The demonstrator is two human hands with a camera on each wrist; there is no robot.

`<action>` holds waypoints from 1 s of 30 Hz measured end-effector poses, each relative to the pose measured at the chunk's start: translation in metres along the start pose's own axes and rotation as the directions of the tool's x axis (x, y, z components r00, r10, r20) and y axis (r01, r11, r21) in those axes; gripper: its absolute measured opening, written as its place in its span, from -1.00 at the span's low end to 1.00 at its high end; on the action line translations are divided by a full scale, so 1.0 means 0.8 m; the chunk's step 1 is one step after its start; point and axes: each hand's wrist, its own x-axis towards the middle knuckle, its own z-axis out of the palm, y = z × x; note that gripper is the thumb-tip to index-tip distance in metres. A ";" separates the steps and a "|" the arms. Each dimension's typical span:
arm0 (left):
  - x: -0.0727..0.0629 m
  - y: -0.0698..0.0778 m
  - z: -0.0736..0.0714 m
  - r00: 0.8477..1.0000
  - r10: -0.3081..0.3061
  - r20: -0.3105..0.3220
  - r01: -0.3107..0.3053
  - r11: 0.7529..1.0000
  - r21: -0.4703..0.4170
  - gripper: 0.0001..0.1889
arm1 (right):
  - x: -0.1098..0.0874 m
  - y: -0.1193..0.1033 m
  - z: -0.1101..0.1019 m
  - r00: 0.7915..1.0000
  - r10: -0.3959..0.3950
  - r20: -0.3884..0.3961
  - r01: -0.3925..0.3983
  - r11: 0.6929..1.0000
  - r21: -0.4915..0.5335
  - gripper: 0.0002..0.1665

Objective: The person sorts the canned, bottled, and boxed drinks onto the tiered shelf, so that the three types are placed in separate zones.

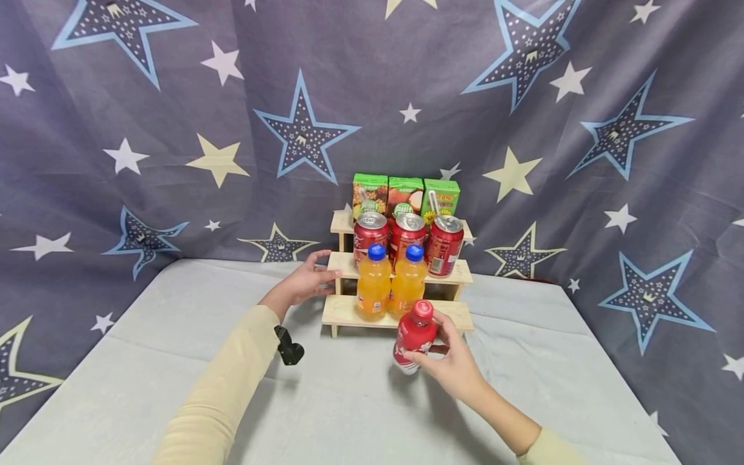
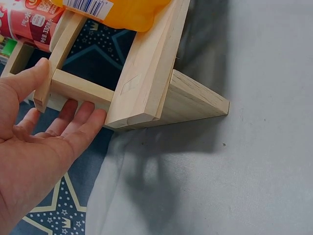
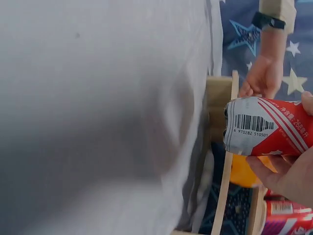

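Observation:
A three-tier wooden display shelf point(image 1: 401, 313) stands on the covered table. My left hand point(image 1: 308, 281) grips its left end at the middle tier. In the left wrist view the thumb point(image 2: 36, 78) lies on the plank's end and the other fingers touch the side below. My right hand point(image 1: 456, 365) holds a red bottle point(image 1: 416, 336) with a pink-red cap, tilted, in front of the lowest tier's right part. The right wrist view shows the bottle's barcode side and pale base. Two orange drink bottles point(image 1: 373, 287) with blue caps occupy the lowest tier, left and middle.
Red cans point(image 1: 444, 248) line the middle tier. Green-topped juice boxes point(image 1: 405, 196) stand along the top tier. A star-patterned curtain point(image 1: 372, 58) hangs behind the table point(image 1: 325, 400), which has a pale cloth. A black strap device point(image 1: 288, 345) is on the left wrist.

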 end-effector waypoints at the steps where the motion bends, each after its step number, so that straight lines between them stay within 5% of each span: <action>1: 0.000 0.000 0.000 1.000 -0.001 -0.003 0.001 1.000 0.002 -0.23 | 0.001 0.001 -0.003 1.000 -0.010 -0.012 0.009 1.000 -0.005 -0.11; 30: -0.001 -0.002 -0.002 1.000 0.011 0.006 -0.011 1.000 0.013 -0.24 | 0.068 0.011 -0.072 0.979 0.033 -0.201 -0.045 0.997 -0.055 -0.08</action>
